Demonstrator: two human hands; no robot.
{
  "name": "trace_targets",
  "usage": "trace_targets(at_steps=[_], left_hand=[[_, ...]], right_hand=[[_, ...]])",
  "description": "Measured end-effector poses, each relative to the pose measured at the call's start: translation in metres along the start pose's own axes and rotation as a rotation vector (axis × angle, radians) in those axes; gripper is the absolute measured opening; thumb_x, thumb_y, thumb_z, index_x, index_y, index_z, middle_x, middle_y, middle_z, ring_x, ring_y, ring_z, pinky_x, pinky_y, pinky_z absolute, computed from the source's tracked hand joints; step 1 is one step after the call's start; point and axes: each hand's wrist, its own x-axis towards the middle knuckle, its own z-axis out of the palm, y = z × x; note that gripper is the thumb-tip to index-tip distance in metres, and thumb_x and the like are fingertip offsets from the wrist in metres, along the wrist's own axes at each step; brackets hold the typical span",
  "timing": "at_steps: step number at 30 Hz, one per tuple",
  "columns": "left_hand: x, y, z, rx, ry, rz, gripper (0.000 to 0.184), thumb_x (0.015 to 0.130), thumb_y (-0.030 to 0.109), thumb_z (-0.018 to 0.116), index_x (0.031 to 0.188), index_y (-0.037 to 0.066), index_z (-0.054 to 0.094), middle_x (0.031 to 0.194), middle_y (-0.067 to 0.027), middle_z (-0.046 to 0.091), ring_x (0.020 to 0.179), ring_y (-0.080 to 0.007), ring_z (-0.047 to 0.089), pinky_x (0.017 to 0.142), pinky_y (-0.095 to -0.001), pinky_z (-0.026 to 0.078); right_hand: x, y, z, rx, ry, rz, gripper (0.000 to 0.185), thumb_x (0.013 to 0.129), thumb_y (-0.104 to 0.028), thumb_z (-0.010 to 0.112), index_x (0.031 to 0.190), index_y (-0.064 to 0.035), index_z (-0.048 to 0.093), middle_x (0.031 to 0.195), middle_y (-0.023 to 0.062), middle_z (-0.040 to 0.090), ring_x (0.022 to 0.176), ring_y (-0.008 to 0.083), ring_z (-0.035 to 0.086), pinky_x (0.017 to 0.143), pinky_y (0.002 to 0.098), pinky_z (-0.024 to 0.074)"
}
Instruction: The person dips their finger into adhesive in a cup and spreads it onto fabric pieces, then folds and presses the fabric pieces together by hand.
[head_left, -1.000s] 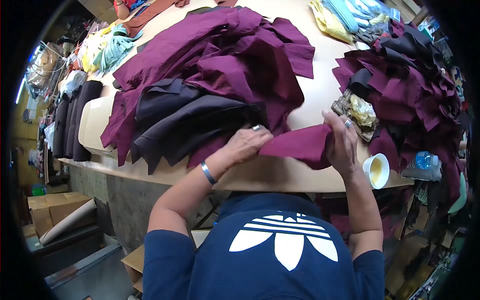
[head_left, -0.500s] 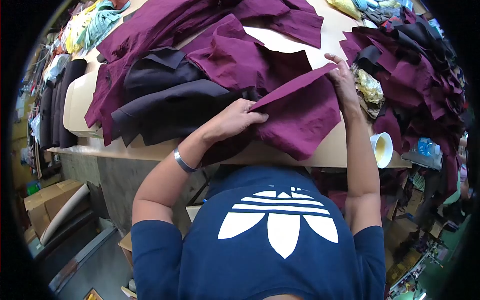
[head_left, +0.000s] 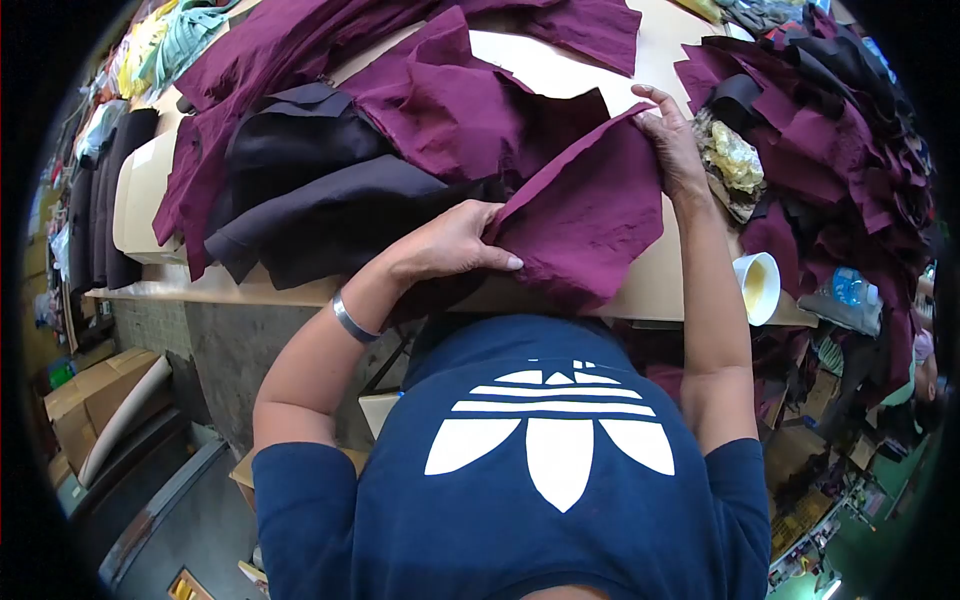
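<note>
A maroon fabric piece hangs between my two hands over the table's front edge. My left hand grips its left side, the thumb on top and the other fingers hidden behind the cloth. At the upper right corner, my right hand pinches the fabric, with one finger lifted away. Just left of my left hand lies dark, nearly black cloth in loose folds. More crumpled maroon fabric spreads behind it, partly overlapping the dark cloth.
To the right stand a white cup with yellowish liquid and a plastic bottle lying down. A crumpled yellowish bundle sits beside a large heap of maroon and black pieces. Dark fabric rolls stand at the left.
The held maroon piece has opened out wider, its upper flap turned up toward my right hand. Both hands keep hold of it, and the whole view has shifted slightly.
</note>
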Motion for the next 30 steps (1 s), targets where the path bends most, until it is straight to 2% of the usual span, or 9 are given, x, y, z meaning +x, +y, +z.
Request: trace_targets(at_steps=[5, 9, 13, 15, 17, 19, 23, 24, 30], left_hand=[[0.004, -0.002, 0.011, 0.354, 0.131, -0.080, 0.044, 0.076, 0.000, 0.067, 0.117, -0.006, 0.053, 0.112, -0.0075, 0.060, 0.098, -0.0114, 0.054, 0.091, -0.0268, 0.041], [0.011, -0.004, 0.026, 0.124, 0.065, 0.042, 0.040, 0.077, -0.001, 0.066, 0.115, -0.006, 0.054, 0.106, -0.0061, 0.062, 0.094, -0.0115, 0.055, 0.089, -0.0270, 0.043], [0.022, -0.008, 0.032, -0.147, 0.197, 0.068, 0.036, 0.078, 0.000, 0.066, 0.113, -0.003, 0.055, 0.101, -0.0045, 0.063, 0.092, -0.0101, 0.057, 0.086, -0.0260, 0.045], [0.026, -0.007, 0.031, -0.184, 0.283, 0.123, 0.035, 0.079, 0.000, 0.066, 0.112, -0.001, 0.056, 0.102, -0.0042, 0.062, 0.091, -0.0096, 0.057, 0.085, -0.0259, 0.046], [0.031, 0.006, 0.034, -0.253, 0.351, 0.175, 0.035, 0.079, 0.001, 0.067, 0.112, 0.000, 0.056, 0.103, -0.0049, 0.063, 0.090, -0.0103, 0.058, 0.085, -0.0268, 0.047], [0.036, 0.012, 0.036, -0.282, 0.405, 0.219, 0.036, 0.079, 0.001, 0.067, 0.113, 0.000, 0.056, 0.103, -0.0055, 0.063, 0.091, -0.0109, 0.059, 0.086, -0.0271, 0.047], [0.044, 0.017, 0.039, -0.285, 0.382, 0.191, 0.037, 0.079, 0.003, 0.067, 0.113, -0.001, 0.055, 0.105, -0.0073, 0.063, 0.092, -0.0127, 0.059, 0.088, -0.0284, 0.046], [0.047, 0.017, 0.040, -0.262, 0.379, 0.186, 0.038, 0.079, 0.004, 0.068, 0.113, -0.002, 0.055, 0.105, -0.0078, 0.062, 0.093, -0.0129, 0.059, 0.088, -0.0285, 0.046], [0.054, 0.012, 0.041, -0.172, 0.380, 0.122, 0.043, 0.076, 0.005, 0.070, 0.114, -0.006, 0.052, 0.105, -0.0105, 0.062, 0.094, -0.0144, 0.059, 0.089, -0.0290, 0.046]], right_hand=[[-0.003, -0.003, 0.013, -0.065, 0.040, -0.018, 0.043, 0.082, 0.006, 0.045, 0.124, -0.0049, 0.043, 0.064, -0.0050, 0.051, 0.051, 0.0023, 0.048, 0.048, 0.0148, 0.0395], [0.016, 0.025, -0.009, -0.066, -0.051, -0.141, 0.037, 0.087, 0.000, 0.048, 0.124, -0.0029, 0.043, 0.067, -0.0049, 0.054, 0.056, 0.0022, 0.051, 0.054, 0.0148, 0.0422], [0.012, 0.006, -0.016, 0.233, 0.191, -0.031, 0.038, 0.092, -0.013, 0.052, 0.126, -0.0036, 0.041, 0.089, 0.0074, 0.061, 0.079, 0.0109, 0.059, 0.066, 0.0240, 0.0489], [-0.002, 0.012, -0.046, 0.306, 0.020, -0.041, 0.055, 0.093, -0.034, 0.050, 0.136, -0.0062, 0.027, 0.104, 0.0152, 0.060, 0.093, 0.0207, 0.059, 0.081, 0.0328, 0.0486], [-0.041, -0.003, -0.025, 0.326, 0.079, -0.039, 0.065, 0.093, -0.042, 0.046, 0.140, -0.0077, 0.017, 0.103, 0.0175, 0.061, 0.091, 0.0220, 0.059, 0.084, 0.0338, 0.0461], [-0.068, 0.016, -0.031, 0.137, -0.159, -0.070, 0.074, 0.092, -0.045, 0.044, 0.144, -0.0082, 0.007, 0.107, 0.0193, 0.060, 0.091, 0.0213, 0.059, 0.085, 0.0327, 0.0453], [-0.090, 0.018, 0.027, -0.190, -0.039, -0.169, 0.092, 0.082, -0.023, 0.064, 0.144, -0.0051, -0.001, 0.142, 0.0152, 0.025, 0.121, 0.0214, 0.043, 0.102, 0.0349, 0.0342], [-0.085, 0.027, 0.027, -0.079, 0.021, -0.126, 0.090, 0.079, -0.006, 0.065, 0.144, -0.0025, 0.004, 0.140, 0.0150, 0.028, 0.123, 0.0212, 0.039, 0.103, 0.0346, 0.0337], [-0.085, 0.027, 0.018, -0.179, 0.070, -0.265, 0.079, 0.077, 0.006, 0.059, 0.142, -0.0021, 0.015, 0.139, 0.0153, 0.031, 0.128, 0.0209, 0.033, 0.105, 0.0317, 0.0312]])
